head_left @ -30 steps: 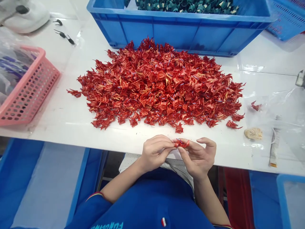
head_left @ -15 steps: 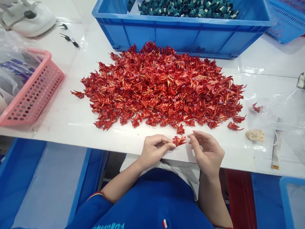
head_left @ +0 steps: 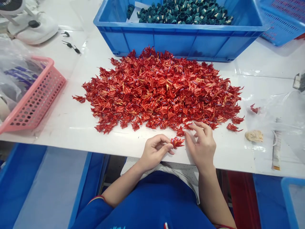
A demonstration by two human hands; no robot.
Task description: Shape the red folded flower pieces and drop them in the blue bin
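My left hand (head_left: 157,149) pinches a small red spiky piece (head_left: 177,142) between thumb and fingers, just above the table's front part. To its right, my right hand (head_left: 202,144) has thumb and fingers apart, its fingertips at the front edge of a big pile of similar red pieces (head_left: 162,89). One loose red piece (head_left: 180,131) lies by the right thumb tip; whether the thumb touches it I cannot tell. The pieces look like glossy, pointed, folded shapes with some yellow and blue streaks.
Behind the pile stands a blue crate (head_left: 186,41) of dark green ring-like parts (head_left: 181,12). A pink basket (head_left: 38,95) with bagged items is at left. At right lie a tan lump (head_left: 254,136), a narrow strip (head_left: 276,149) and clear plastic (head_left: 286,111).
My right hand has moved left and forward to the pile's front edge. My left hand keeps its pinch on the red piece, which has turned slightly. The camera view has shifted a little.
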